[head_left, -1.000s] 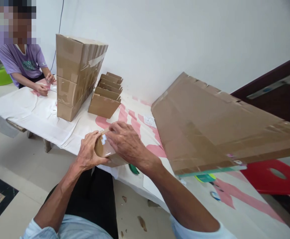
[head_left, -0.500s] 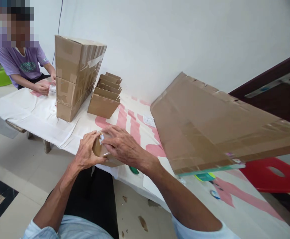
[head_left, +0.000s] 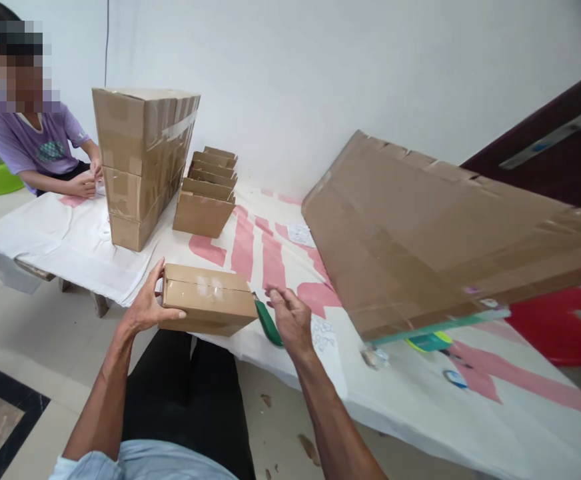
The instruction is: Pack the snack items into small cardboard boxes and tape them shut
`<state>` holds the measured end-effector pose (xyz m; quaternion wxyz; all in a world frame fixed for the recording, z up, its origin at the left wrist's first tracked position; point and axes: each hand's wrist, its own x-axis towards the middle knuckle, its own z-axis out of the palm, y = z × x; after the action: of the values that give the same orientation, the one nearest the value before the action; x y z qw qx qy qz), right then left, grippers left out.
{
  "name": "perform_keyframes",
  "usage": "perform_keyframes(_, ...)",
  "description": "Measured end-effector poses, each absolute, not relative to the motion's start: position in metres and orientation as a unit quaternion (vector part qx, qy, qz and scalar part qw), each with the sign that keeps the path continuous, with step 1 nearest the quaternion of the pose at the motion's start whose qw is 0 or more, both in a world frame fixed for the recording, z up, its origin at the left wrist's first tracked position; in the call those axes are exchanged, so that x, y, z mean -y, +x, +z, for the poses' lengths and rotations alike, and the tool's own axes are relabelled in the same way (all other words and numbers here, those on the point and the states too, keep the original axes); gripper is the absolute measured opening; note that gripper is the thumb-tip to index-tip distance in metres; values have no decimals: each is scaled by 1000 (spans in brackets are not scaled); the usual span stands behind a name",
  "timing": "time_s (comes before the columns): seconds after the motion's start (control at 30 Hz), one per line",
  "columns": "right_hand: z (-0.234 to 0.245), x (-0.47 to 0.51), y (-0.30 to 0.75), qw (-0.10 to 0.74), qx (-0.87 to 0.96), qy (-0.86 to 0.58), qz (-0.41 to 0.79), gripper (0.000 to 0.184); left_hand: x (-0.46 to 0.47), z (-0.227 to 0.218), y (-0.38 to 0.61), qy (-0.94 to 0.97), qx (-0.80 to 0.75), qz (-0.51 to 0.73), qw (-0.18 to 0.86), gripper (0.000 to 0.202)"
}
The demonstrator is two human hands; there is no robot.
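My left hand grips the left end of a small taped cardboard box, thumb on the near side and fingers behind the end. The box is closed and sits at the table's front edge, with clear tape across its top seam. Right of the box and apart from it is my right hand, its fingers curled with the tips drawn together. Anything between those tips is too small to make out. A green curved object lies between the box and my right hand, partly hidden by the box.
Stacked taped cartons stand back left beside a row of open small boxes. A large cardboard piece leans at right, near a red stool. A co-worker in a purple shirt sits far left. Printed paper lies nearby.
My right hand has left the box's labelled end and moved right. The box has turned, so its long taped top now shows; my left hand keeps hold of it. The view has shifted slightly.
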<state>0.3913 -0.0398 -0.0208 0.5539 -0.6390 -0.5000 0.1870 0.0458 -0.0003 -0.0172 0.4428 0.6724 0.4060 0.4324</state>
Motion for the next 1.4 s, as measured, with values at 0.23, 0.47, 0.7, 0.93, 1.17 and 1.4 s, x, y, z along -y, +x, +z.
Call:
perform_keyframes(0.23,-53,49,360,578,486,-611,239,46,-13,-7,30,655,-406,433,468,126)
perform_keyframes(0.47,-41,58,333,608,542,-541,209,33,-29,2,-8,622,-414,462,478,129)
perform_keyframes(0.7,-33,59,312,626,565,-490,220,28,-40,-3,-23,566,-392,531,494,126)
perform_keyframes(0.93,-32,56,300,621,569,-482,240,30,-44,-11,-29,503,-357,579,534,109)
perform_keyframes(1.17,-26,52,289,605,606,-471,211,36,-44,-13,-30,479,-343,588,555,101)
perform_keyframes(1.4,-14,51,277,608,627,-462,157,42,-43,-14,-26,480,-335,594,552,99)
